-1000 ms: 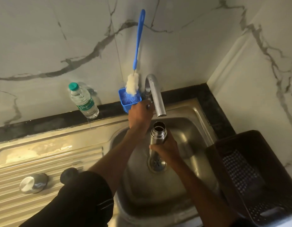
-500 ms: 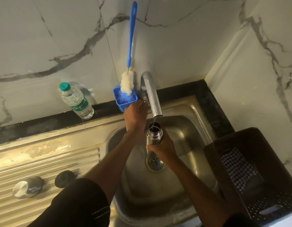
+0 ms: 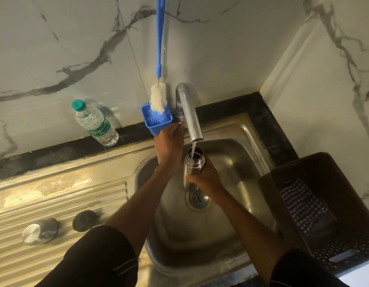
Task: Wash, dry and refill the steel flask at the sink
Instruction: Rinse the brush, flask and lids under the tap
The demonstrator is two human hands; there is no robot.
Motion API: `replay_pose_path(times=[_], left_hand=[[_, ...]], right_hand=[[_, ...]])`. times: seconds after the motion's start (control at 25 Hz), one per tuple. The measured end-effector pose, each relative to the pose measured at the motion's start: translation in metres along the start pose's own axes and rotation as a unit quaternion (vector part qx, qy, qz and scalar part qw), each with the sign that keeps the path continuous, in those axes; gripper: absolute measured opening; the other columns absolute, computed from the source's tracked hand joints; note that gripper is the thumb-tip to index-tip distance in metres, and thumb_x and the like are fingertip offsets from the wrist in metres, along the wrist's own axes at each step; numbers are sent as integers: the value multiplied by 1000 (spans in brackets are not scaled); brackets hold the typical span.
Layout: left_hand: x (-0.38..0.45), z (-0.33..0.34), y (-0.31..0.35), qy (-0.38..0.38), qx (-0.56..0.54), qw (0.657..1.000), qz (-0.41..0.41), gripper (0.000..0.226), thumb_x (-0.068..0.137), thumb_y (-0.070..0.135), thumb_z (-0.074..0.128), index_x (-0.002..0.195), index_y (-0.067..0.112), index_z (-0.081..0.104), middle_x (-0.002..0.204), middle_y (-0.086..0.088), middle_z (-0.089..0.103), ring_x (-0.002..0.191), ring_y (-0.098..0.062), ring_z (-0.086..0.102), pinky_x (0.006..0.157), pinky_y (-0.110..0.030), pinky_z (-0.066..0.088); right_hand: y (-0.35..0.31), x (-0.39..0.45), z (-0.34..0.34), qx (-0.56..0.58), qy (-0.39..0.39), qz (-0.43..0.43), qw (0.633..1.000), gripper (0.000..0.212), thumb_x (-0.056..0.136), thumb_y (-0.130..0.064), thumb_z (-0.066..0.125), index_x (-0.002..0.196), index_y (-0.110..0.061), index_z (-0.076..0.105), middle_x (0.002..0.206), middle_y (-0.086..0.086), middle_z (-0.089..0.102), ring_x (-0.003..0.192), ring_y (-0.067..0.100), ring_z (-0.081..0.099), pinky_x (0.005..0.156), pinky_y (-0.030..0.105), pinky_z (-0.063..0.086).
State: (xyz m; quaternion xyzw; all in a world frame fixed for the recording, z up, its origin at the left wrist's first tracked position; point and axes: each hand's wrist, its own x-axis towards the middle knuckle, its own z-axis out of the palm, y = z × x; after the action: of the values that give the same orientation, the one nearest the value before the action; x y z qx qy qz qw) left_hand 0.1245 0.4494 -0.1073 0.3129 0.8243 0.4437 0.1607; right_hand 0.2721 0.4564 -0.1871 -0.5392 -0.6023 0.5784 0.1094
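Water now runs from the tap [image 3: 188, 117] into the open mouth of the steel flask [image 3: 193, 164]; a moment ago the tap was dry, then it only dripped. The right hand [image 3: 204, 179] is curled around the flask and holds it upright over the middle of the sink [image 3: 252, 141], above the drain [image 3: 197, 198]. The left hand [image 3: 169, 141] reaches to the tap's base at the sink's back edge; I cannot tell how its fingers sit. The flask is probably filling for a rinse, so the washing is just starting.
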Motion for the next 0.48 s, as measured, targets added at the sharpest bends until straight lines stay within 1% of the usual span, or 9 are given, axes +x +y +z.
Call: replay_pose_path(times=[0.08,0.16,0.24,0.28,0.32,0.36,0.4,0.44,0.48], left_hand=[[0,2,-1,4,-12,1000,-5,13,97,11,72,105,3,78,91,4,68,71,2,54,61,-1,40],[0,1,-1,2,-9,1000,-12,16,97,11,72,109,3,78,94,1,72,71,2,55,61,1,39],[-3,1,-6,-21,-4,1000,-7,24,97,14,72,120,8,75,101,0,75,75,1,58,63,2,39],[-10,-1,-11,-35,-5,999,-5,28,99,16,71,126,13,72,101,4,75,78,2,60,66,1,42],[-19,-5,-19,-45,-7,999,-8,28,101,20,68,129,20,70,100,9,74,80,3,64,70,-3,46],[-31,-10,-31,-46,4,999,-4,25,103,25,63,128,25,69,99,9,76,83,-2,68,75,-16,55],[-43,-17,-47,-38,31,999,6,22,104,30,59,123,28,69,100,7,77,88,-11,71,79,-30,59],[-57,-26,-63,-29,72,997,22,21,105,32,56,120,27,70,105,3,77,95,-19,71,84,-39,58],[-69,-37,-80,-25,114,993,35,22,104,31,56,120,25,71,113,0,76,104,-24,67,88,-44,56]], right_hand=[[1,3,-2,-12,-30,-6,999,71,60,-13,91,123,-30,64,107,-12,75,98,4,70,82,22,51],[3,3,-2,-22,-54,-18,998,75,56,-17,91,125,-32,64,109,-12,75,101,6,70,87,27,53],[7,3,-5,-11,-39,-14,999,79,52,-22,89,126,-33,63,112,-11,75,105,9,70,93,34,55],[8,4,-6,-13,-48,-18,999,80,51,-25,89,127,-33,62,113,-11,75,107,11,69,95,36,56],[10,5,-7,-26,-67,-28,997,80,51,-26,89,127,-34,62,114,-10,75,108,12,69,97,39,56],[9,6,-8,-36,-80,-36,995,79,53,-25,90,126,-33,63,115,-9,75,110,13,69,99,42,56],[9,7,-8,-36,-79,-36,996,78,55,-21,91,127,-32,63,116,-8,75,111,14,69,100,44,56],[7,8,-7,-23,-66,-30,997,77,56,-16,91,127,-30,63,115,-7,75,110,15,70,99,43,56],[5,9,-6,-10,-50,-22,998,77,58,-9,91,128,-29,63,113,-7,75,108,14,70,95,39,57]])
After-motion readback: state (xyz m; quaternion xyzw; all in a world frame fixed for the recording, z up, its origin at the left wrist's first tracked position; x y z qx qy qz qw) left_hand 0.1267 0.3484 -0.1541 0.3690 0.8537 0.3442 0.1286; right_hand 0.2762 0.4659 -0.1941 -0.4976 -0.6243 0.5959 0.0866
